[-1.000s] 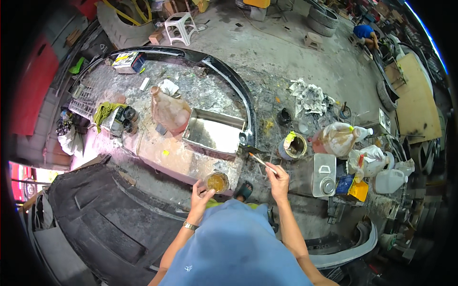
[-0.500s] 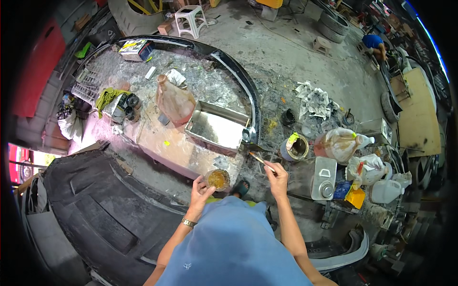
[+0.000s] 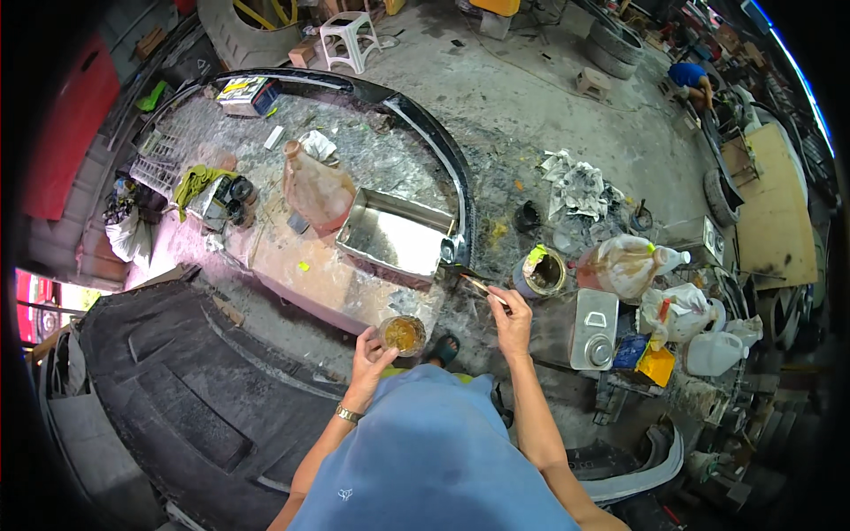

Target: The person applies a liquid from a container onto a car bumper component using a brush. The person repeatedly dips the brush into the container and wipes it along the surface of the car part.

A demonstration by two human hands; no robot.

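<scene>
We see a loose blue top [image 3: 443,460] over the torso, its plain cloth softly creased and shaded darker in places. A small white emblem [image 3: 345,495], its shape hard to make out, sits on the left of the chest. Past the hem we glimpse a strip of yellow-green cloth [image 3: 465,378]. Both forearms run bare down to the left hand [image 3: 367,363] and right hand [image 3: 511,320], bare as well. Around the left wrist we make out a metal link band [image 3: 349,413], silvery with a golden tinge. Beside the worktop's [image 3: 292,283] near right corner, one foot shows a dark greenish sandal [image 3: 447,350].
</scene>
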